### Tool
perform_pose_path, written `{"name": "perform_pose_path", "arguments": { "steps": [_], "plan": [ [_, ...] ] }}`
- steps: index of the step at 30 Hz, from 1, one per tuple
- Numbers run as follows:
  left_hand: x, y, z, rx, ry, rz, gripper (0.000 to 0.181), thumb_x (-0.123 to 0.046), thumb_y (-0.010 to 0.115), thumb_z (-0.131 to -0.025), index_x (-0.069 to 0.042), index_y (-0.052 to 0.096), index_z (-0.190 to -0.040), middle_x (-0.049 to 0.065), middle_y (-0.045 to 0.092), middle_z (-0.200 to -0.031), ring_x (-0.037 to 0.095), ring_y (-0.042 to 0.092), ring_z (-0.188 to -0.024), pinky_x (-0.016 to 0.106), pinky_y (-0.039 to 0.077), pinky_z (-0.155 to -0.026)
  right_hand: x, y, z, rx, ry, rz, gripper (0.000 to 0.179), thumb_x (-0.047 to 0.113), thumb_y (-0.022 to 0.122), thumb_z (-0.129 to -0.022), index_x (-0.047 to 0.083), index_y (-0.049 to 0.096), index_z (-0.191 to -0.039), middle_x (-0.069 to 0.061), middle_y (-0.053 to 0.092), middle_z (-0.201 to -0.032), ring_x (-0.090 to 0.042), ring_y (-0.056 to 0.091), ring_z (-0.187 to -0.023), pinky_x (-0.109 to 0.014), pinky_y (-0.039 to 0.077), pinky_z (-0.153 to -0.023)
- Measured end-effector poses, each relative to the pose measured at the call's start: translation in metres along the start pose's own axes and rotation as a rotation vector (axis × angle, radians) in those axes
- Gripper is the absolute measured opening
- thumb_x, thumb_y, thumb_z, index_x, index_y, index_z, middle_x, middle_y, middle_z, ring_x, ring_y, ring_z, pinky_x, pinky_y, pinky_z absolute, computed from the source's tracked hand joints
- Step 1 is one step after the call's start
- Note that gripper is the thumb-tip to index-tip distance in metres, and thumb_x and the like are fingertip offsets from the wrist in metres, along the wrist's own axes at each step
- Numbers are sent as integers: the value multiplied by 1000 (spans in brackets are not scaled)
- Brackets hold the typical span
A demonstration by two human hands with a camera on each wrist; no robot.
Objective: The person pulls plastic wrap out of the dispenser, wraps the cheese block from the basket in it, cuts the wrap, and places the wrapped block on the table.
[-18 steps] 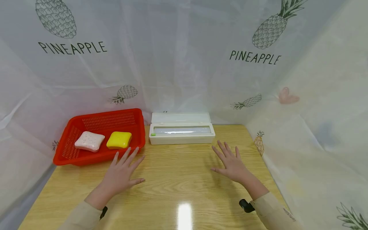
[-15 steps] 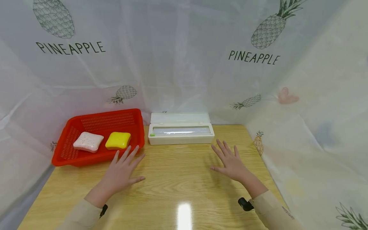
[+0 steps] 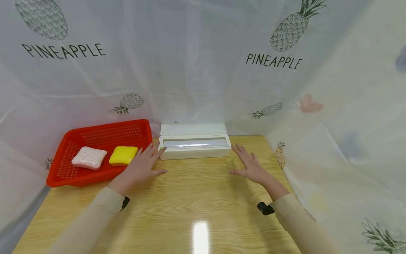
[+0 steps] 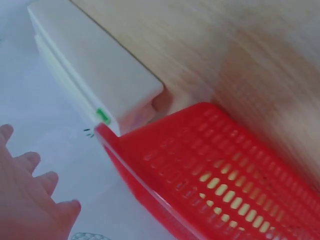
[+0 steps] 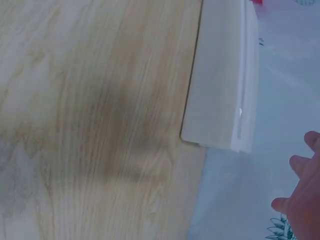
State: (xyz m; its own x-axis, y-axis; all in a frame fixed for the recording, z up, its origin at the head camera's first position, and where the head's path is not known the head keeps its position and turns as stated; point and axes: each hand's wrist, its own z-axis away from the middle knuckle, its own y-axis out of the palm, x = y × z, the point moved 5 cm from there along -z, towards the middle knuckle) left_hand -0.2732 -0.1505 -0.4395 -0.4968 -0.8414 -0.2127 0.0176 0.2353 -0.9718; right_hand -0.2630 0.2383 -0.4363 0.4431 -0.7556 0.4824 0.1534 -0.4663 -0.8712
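A long white cling film dispenser (image 3: pixel 194 152) stands at the back of the table with its lid (image 3: pixel 193 129) raised. Clear film shows in its top opening, and a green tab (image 4: pixel 103 115) sits at its left end. My left hand (image 3: pixel 141 165), fingers spread and straight, hovers over the right front of a red basket (image 3: pixel 111 133), its fingertips near the dispenser's left end. My right hand (image 3: pixel 252 168) is spread in the air by the dispenser's right end. Neither hand holds anything.
Inside the basket lie a pinkish-white speckled block (image 3: pixel 89 157) and a yellow rounded block (image 3: pixel 122 155). The wooden table (image 3: pixel 184 204) reaches toward me. A pale curtain (image 3: pixel 190 70) with pineapple prints hangs behind and at the sides.
Both hands have moved forward toward the dispenser, the left one also to the right. The whole scene has shifted slightly left in the head view. Basket and dispenser stay in place.
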Motion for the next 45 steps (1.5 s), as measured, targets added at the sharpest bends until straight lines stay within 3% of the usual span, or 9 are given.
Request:
{"name": "perform_pose_path", "arguments": {
  "steps": [5,8,13,21,28,32,36,45],
  "plan": [
    [10,-6,-34,38,-55,167,84,-40,71,-87,-10,29,-153,20,22,-157,40,22,-141,63,17,-111,-6,-11,-21,-30,11,-98,94,36,74,-86,11,17,-156,-17,15,-160,-40,12,-145,-68,10,-109],
    [16,-4,-48,70,-86,239,78,-37,71,-88,-11,33,-151,19,31,-154,39,29,-138,60,25,-110,-9,-13,-33,-30,30,-171,92,36,76,-85,13,21,-156,-16,19,-159,-38,17,-144,-65,19,-109],
    [19,3,-66,116,-97,256,64,-35,67,-92,-7,45,-145,17,44,-146,36,40,-132,54,34,-107,-18,-11,-53,1,89,-243,84,33,75,-87,17,28,-154,-13,25,-157,-36,21,-143,-63,23,-109],
    [24,20,-94,118,-102,224,52,-29,65,-93,-4,54,-137,17,53,-137,34,47,-126,48,37,-106,-36,-1,-88,43,132,-257,75,33,77,-85,16,42,-148,-13,35,-152,-36,30,-138,-61,27,-107],
    [34,33,-108,185,-146,225,49,-34,54,-99,-5,53,-138,16,54,-137,35,48,-126,51,34,-108,-54,12,-114,55,172,-336,72,28,76,-86,15,42,-148,-8,38,-150,-32,32,-138,-59,30,-107],
    [35,33,-113,206,-136,203,49,-35,50,-101,-3,53,-138,18,54,-137,37,48,-126,52,33,-108,-63,21,-127,42,181,-356,70,29,74,-88,11,42,-147,-8,41,-148,-31,34,-137,-55,28,-109],
    [37,33,-116,214,-134,189,48,-33,50,-101,-2,54,-137,19,54,-137,38,47,-127,54,31,-108,-69,27,-136,36,199,-384,64,25,72,-90,9,45,-145,-10,47,-144,-31,37,-135,-52,30,-109],
    [50,36,-124,236,-175,266,40,-23,56,-97,-5,58,-134,17,55,-136,37,47,-126,51,35,-107,-85,36,-151,39,229,-402,49,15,67,-93,7,52,-139,-11,57,-131,-32,43,-129,-52,35,-106]
  ]
}}
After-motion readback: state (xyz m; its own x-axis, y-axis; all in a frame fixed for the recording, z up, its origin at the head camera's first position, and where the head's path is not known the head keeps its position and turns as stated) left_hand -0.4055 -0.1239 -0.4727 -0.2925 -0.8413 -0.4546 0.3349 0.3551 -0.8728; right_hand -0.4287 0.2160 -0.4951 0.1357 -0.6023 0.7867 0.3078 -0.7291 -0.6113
